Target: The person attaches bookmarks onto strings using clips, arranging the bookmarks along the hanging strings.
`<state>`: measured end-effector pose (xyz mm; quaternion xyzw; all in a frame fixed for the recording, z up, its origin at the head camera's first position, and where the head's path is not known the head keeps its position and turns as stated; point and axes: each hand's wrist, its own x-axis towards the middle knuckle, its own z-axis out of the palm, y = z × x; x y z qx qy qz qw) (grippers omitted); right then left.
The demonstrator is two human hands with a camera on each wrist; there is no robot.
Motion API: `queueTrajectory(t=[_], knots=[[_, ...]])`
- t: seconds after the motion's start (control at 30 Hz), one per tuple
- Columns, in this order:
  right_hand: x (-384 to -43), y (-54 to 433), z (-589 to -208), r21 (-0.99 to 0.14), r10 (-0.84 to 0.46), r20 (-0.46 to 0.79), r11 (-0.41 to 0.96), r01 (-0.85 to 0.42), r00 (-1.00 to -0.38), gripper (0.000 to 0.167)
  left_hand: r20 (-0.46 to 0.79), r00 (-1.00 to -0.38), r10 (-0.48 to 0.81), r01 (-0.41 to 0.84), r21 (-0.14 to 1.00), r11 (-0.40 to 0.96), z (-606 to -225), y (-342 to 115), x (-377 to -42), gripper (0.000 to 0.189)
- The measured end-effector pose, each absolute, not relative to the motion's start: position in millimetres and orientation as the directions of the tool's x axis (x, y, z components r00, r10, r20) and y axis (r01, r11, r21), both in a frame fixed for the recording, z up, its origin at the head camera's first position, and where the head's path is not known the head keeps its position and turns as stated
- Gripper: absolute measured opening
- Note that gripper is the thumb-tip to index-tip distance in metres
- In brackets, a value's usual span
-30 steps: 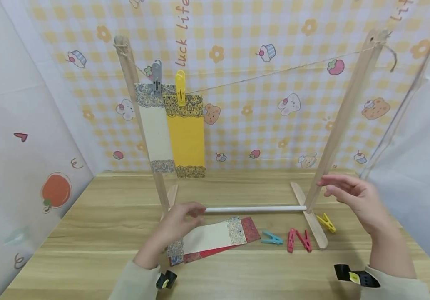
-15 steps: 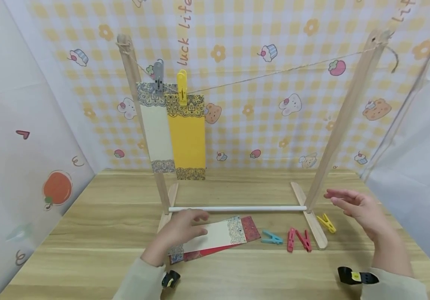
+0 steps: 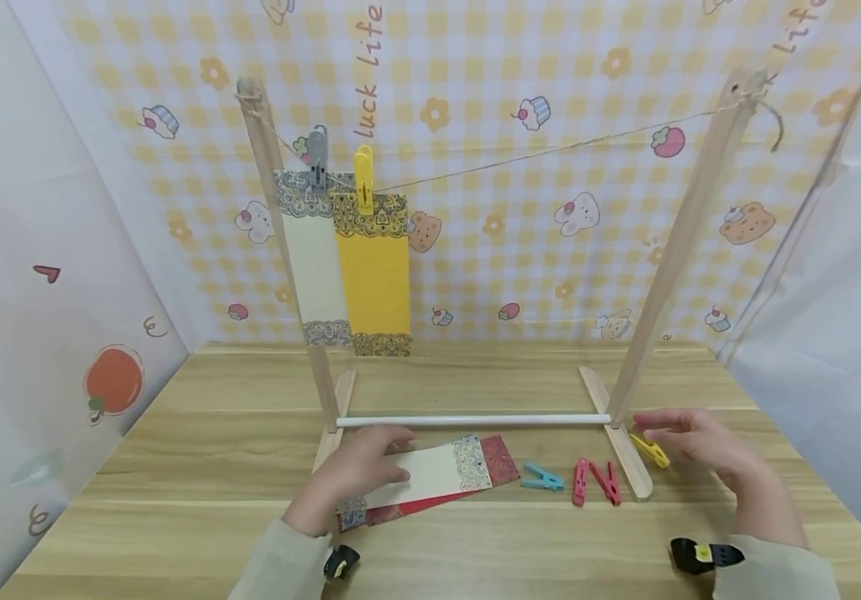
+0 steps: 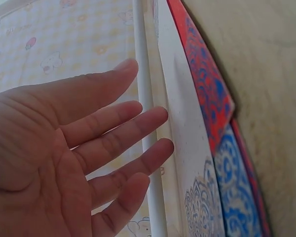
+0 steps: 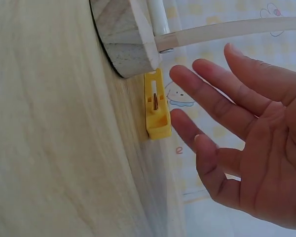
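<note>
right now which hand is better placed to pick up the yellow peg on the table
Probably the right hand: it is open, close beside the yellow peg, while the left hand is farther off, near the paper cards.

Clothespins first, and it's six plastic ones: one grey clothespin (image 3: 317,160), two yellow clothespins (image 3: 651,450), one light-blue clothespin (image 3: 543,477), two red clothespins (image 3: 606,483)! Hanging up, two rectangular paper cards, one cream card (image 3: 315,283) and one yellow card (image 3: 377,283). Down on the wooden counter (image 3: 520,550), at least three overlapping patterned cards (image 3: 438,475), exact number hidden. And the frame: two wooden posts (image 3: 673,262), two flat wooden feet (image 3: 631,465), one white rod (image 3: 475,420), one thin twine line (image 3: 535,156).
</note>
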<state>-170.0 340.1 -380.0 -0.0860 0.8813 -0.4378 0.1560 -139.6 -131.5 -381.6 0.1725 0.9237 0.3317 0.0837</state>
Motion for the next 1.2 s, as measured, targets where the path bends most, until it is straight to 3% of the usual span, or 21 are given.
queueTrajectory(t=[0.4, 0.73, 1.2], knots=[[-172.7, 336.7, -382.5, -0.709, -0.336, -0.162, 0.693, -0.127, -0.928, 0.041, -0.069, -0.909, 0.411, 0.29, 0.604, 0.742, -382.6, -131.7, -141.3, 0.054], [-170.7, 337.7, -382.3, -0.708, -0.331, -0.176, 0.697, -0.114, -0.927, 0.045, -0.051, -0.898, 0.437, 0.35, 0.519, 0.78, -384.2, -130.5, -139.9, 0.056], [-170.6, 342.8, -385.7, -0.682, -0.372, -0.163, 0.712, -0.168, -0.914, 0.027, -0.101, -0.899, 0.425, 0.314, 0.527, 0.79, -385.8, -129.4, -140.8, 0.064]])
